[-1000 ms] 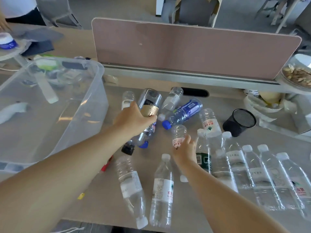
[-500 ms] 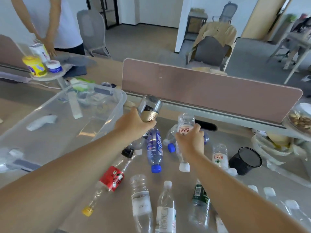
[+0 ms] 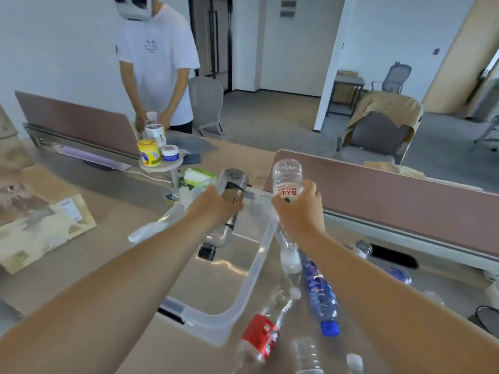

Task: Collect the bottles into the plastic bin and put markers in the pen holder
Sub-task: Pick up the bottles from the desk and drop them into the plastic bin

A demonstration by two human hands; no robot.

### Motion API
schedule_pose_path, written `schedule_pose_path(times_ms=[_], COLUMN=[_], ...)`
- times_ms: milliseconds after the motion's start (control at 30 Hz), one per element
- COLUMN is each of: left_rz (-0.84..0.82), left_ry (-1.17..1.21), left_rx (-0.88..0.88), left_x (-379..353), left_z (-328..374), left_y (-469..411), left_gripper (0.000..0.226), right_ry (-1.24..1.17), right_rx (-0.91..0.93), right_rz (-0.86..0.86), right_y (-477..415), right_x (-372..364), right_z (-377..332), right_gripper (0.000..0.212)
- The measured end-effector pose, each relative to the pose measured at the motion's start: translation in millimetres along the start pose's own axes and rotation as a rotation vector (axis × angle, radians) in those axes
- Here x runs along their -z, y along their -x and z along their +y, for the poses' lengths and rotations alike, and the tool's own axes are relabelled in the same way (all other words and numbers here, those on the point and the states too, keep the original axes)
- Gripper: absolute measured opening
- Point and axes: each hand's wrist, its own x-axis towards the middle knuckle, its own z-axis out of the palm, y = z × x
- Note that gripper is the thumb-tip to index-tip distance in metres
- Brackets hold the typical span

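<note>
While both hands are full, still early days: left hand (image 3: 213, 209) wrapped around a black-capped bottle (image 3: 228, 209) hanging cap-down over the clear plastic bin (image 3: 253, 268), right hand (image 3: 297, 211) clamped on a red-label water bottle (image 3: 286, 182) just past the rim. Bin looks near empty. Plenty left on the surface (image 3: 113, 249): blue-capped bottle (image 3: 320, 292), red-wrapped bottle (image 3: 260, 336), others; no markers visible, pen holder barely in frame.

So the tally: two hands up, left (image 3: 216, 209) and right (image 3: 299, 211), one bottle each, a black-cap one (image 3: 232, 201) and a white-cap one (image 3: 286, 184). One clear bin (image 3: 259, 255). On the desk, about five loose bottles I can make out, including a red-label (image 3: 259, 336) and a blue (image 3: 320, 292) one; some are too blurry to be sure. One cardboard box (image 3: 40, 225), two jars (image 3: 149, 152), one other person (image 3: 156, 63).
</note>
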Motion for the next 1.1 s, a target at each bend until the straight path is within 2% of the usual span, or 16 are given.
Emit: schedule_pose_path(times_ms=[100,200,367,567,900,1100], left_rz=[-0.109,-0.213,-0.301,-0.402,-0.370,-0.303], left_ry=[-0.046,-0.103,-0.136,-0.125,-0.058,0.065], left_rx=[0.042,0.008,-0.008,0.016,0.112,-0.109], left_x=[-8,-26,-60,-104,-121,-73], left_z=[-36,-66,-98,-118,-136,-92], left_y=[-31,-60,-103,-123,-140,-145], left_gripper=[0.085,0.080,0.076,0.066,0.056,0.053], right_ry=[0.004,0.007,-0.032,0.024,0.074,0.139], right_rx=[-0.018,-0.074,-0.253,-0.331,-0.294,-0.346], right_rz=[-0.024,-0.042,-0.017,-0.006,-0.066,-0.140], right_y=[3,2,2,6,-9,-30], right_x=[-40,-72,-108,-125,-125,-144], right_z=[-12,-10,6,17,22,31], right_gripper=[0.053,0.056,0.066,0.059,0.061,0.067])
